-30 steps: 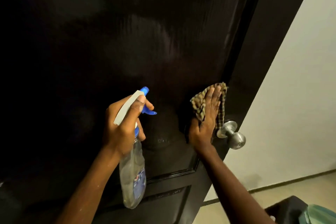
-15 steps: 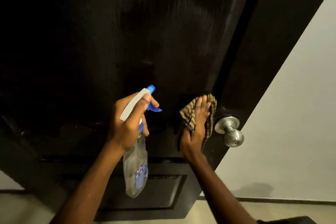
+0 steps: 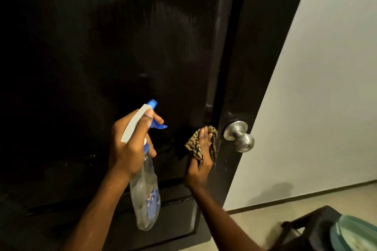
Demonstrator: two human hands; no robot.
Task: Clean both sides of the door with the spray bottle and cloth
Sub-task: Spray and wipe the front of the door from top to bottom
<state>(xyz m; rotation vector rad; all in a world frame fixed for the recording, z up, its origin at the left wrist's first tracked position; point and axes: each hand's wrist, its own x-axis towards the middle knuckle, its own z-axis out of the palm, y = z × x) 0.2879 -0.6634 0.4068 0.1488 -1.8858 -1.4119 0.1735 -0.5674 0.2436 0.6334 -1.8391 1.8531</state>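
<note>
A dark glossy door (image 3: 126,51) fills most of the view, with streaky wet marks on its upper panel. My left hand (image 3: 130,144) grips a clear spray bottle (image 3: 145,193) with a white and blue trigger head, nozzle aimed at the door. My right hand (image 3: 201,157) presses a brown checked cloth (image 3: 193,144) flat against the door, just left of the silver round knob (image 3: 241,138). The cloth lies partly hidden under my fingers.
A pale wall (image 3: 326,87) stands to the right of the door edge. Beige floor (image 3: 255,222) runs below it. A dark stool or chair (image 3: 310,228) with a teal object (image 3: 355,234) on it sits at the bottom right corner.
My right hand has slid the cloth down the door, from above the knob to level with it. The left hand keeps the bottle in about the same pose.
</note>
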